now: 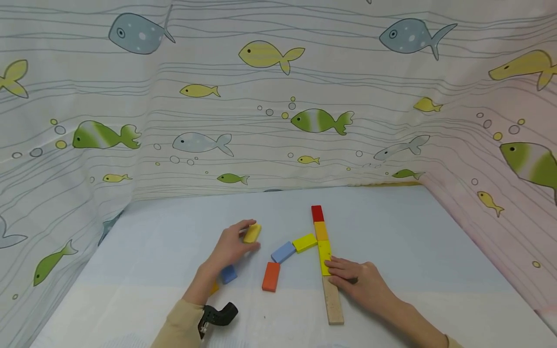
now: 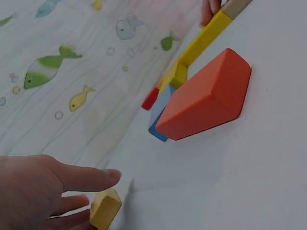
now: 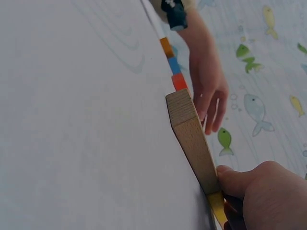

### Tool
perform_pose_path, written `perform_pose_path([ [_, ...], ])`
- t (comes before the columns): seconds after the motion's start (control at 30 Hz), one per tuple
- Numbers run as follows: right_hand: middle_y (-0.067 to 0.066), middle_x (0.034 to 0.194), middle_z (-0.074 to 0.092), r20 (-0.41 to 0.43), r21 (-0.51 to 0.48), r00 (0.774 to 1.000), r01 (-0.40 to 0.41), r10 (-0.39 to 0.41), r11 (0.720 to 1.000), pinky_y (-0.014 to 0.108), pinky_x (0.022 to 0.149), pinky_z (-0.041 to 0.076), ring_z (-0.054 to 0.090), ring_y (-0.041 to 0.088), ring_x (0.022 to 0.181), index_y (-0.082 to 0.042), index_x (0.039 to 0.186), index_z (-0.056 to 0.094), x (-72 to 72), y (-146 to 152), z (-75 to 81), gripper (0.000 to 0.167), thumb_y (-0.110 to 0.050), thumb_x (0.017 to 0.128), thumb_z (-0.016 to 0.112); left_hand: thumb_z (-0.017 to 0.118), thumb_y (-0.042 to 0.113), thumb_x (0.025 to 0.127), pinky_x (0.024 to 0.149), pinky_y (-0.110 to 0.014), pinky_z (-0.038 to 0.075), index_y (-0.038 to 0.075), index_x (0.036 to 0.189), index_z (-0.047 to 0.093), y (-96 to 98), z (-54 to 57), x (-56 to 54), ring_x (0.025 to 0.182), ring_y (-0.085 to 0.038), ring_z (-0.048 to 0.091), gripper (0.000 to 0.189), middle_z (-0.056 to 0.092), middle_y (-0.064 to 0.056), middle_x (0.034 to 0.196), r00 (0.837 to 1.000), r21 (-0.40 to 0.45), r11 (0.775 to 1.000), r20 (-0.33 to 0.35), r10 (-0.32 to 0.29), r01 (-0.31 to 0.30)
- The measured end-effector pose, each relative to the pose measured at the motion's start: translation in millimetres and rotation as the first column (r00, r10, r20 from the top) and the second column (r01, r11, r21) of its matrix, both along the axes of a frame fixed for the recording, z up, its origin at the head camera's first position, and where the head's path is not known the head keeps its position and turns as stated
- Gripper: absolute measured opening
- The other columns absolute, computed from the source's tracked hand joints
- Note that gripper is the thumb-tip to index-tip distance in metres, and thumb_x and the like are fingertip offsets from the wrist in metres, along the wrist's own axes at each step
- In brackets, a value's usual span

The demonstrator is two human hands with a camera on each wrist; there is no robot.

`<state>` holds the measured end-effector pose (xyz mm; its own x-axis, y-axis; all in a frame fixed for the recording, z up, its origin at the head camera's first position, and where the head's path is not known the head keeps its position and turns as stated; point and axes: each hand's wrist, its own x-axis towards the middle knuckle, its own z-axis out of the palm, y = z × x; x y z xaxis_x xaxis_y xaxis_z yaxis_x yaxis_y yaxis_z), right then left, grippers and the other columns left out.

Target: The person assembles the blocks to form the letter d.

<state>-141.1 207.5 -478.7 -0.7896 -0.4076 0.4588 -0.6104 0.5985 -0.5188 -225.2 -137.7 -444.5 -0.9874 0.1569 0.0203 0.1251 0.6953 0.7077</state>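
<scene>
My left hand (image 1: 230, 246) is at a pale yellow block (image 1: 252, 233), its fingers at the far end and its thumb at the near end. In the left wrist view the thumb stretches out just above that block (image 2: 105, 209). My right hand (image 1: 361, 282) rests along the right side of a straight row, fingertips on a bright yellow block (image 1: 324, 257) and thumb at a plain wooden block (image 1: 332, 302). Beyond them the row continues with an orange-yellow block (image 1: 320, 230) and a red block (image 1: 317, 213). Another yellow block (image 1: 304, 242) angles off the row's left side.
A light blue block (image 1: 283, 252) and an orange-red block (image 1: 271, 277) curve on from the angled yellow one. Close to my left wrist lie a darker blue block (image 1: 228, 274) and a partly hidden orange block (image 1: 213, 288). A fish-print curtain (image 1: 261, 111) surrounds the white table (image 1: 374, 217).
</scene>
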Motion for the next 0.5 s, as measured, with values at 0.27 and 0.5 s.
perform_pose_path([
  [0.27, -0.005, 0.115, 0.074, 0.013, 0.01, 1.0, 0.018, -0.018, 1.0, 0.04, 0.089, 0.059, 0.069, 0.017, 0.112, -0.013, 0.108, 0.079, 1.0, -2.3, 1.4, 0.026, -0.023, 0.084, 0.081, 0.078, 0.011, 0.086, 0.108, -0.05, 0.046, 0.008, 0.144, 0.053, -0.1, -2.4, -2.6, 0.128, -0.035, 0.056, 0.063, 0.055, -0.015, 0.144, 0.999, 0.013, 1.0, 0.034, -0.006, 0.006],
  [0.5, -0.005, 0.116, 0.074, 0.033, 0.028, 0.999, 0.025, -0.026, 0.999, 0.046, 0.09, 0.058, 0.068, 0.018, 0.113, -0.014, 0.109, 0.079, 1.8, -1.5, 3.1, 0.026, -0.024, 0.085, 0.079, 0.077, 0.013, 0.087, 0.107, -0.048, 0.047, 0.004, 0.144, 0.052, -3.3, -0.3, -1.4, 0.128, -0.034, 0.058, 0.063, 0.054, -0.015, 0.145, 0.999, -0.014, 0.999, 0.034, -0.036, 0.036],
])
